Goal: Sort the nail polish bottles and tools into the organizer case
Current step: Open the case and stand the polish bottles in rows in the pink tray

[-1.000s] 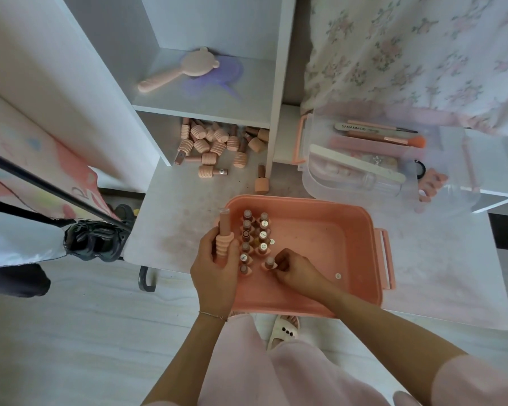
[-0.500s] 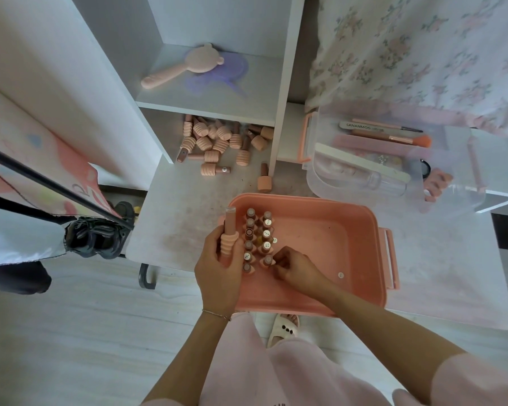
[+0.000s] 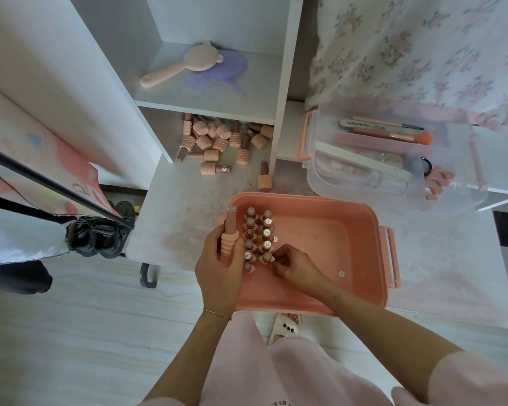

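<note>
— What's over on your far left?

— A dark shoe (image 3: 96,235) on the floor by the edge of the white surface (image 3: 173,212). Above it, on the shelf (image 3: 211,98), lies a pink hand mirror (image 3: 182,67). Under that shelf, a heap of loose nail polish bottles (image 3: 217,139) lies tumbled on the surface, and one more bottle (image 3: 264,178) stands on its own just beyond the case.

— And your hands?

— My left hand (image 3: 220,273) is wrapped around a nail polish bottle (image 3: 230,235), fingers curled on its ribbed cap, held upright at the left rim of the pink organizer case (image 3: 361,253). Just beside it, inside the case, two rows of bottles (image 3: 258,238) stand upright against the left wall. My right hand (image 3: 296,266) is down in the case at the near end of those rows, fingertips pinched together at the last standing bottle (image 3: 267,257); I think they're closed on it, though my knuckles hide the contact.

— What about the tools?

— To the right, the clear lid tray (image 3: 467,197) rests on the surface, well apart from the bottles. It holds a nail file (image 3: 364,164), a brush with an orange tip (image 3: 393,135) and a pink toe separator (image 3: 437,183).
</note>
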Demonstrator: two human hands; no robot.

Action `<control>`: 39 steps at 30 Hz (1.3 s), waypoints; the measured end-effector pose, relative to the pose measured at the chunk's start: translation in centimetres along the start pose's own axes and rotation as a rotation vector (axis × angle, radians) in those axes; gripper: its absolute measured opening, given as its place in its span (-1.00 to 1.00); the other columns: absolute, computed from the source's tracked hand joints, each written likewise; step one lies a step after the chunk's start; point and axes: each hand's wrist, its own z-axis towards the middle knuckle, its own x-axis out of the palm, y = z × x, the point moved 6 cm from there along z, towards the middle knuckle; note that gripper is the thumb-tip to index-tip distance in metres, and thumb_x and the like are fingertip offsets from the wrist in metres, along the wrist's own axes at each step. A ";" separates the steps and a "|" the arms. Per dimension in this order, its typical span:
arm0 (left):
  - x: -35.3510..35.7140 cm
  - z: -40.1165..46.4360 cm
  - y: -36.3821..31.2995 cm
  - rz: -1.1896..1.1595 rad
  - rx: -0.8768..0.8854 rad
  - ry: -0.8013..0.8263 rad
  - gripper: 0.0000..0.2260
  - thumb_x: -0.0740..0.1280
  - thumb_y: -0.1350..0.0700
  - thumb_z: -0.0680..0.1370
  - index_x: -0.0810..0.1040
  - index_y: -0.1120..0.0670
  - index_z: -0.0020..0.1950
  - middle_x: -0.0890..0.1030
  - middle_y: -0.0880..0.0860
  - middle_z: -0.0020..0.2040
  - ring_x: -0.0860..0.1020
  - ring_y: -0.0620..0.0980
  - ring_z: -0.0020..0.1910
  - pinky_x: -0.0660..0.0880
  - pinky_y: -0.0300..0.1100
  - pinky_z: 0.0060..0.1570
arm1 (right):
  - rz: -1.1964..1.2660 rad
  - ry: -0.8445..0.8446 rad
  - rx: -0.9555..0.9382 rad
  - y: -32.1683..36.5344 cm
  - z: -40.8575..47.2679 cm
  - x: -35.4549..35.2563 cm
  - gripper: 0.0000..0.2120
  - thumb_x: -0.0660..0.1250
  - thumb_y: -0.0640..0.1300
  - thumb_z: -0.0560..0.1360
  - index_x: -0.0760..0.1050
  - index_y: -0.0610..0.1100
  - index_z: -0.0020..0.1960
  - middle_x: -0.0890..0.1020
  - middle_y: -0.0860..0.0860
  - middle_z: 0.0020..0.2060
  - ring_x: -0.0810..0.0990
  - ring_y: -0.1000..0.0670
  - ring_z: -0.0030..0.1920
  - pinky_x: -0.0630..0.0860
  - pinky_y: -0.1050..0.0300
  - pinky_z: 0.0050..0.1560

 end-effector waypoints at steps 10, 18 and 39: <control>0.0 -0.1 -0.1 0.003 0.007 0.011 -0.74 0.39 0.14 0.46 0.50 -0.09 0.10 0.56 -0.31 -0.12 0.51 -0.37 -0.09 0.38 -0.53 -0.09 | 0.018 0.019 -0.015 0.2 0.0 0.0 -0.90 0.33 -0.15 0.44 0.44 -0.09 -0.07 0.59 0.00 -0.26 0.54 0.03 -0.19 0.42 0.18 -0.13; 0.0 -0.1 -0.3 -0.002 -0.004 0.005 -0.74 0.33 0.01 0.42 0.49 -0.11 0.10 0.54 -0.39 -0.13 0.50 -0.39 -0.08 0.37 -0.55 -0.10 | 0.004 0.010 -0.006 0.0 0.2 0.1 -0.83 0.34 -0.13 0.45 0.48 -0.15 0.00 0.65 -0.08 -0.15 0.54 0.03 -0.15 0.36 0.24 -0.17; -0.3 0.3 -0.9 0.037 -0.014 0.187 -0.64 0.40 0.13 0.45 0.46 -0.32 0.05 0.54 -0.34 -0.06 0.47 -0.45 -0.03 0.33 -0.60 -0.08 | 0.089 -0.052 -0.041 1.3 -1.6 -3.1 -0.95 0.26 -0.20 0.49 0.50 -0.12 -0.08 0.64 -0.05 -0.25 0.58 0.03 -0.30 0.48 0.27 -0.22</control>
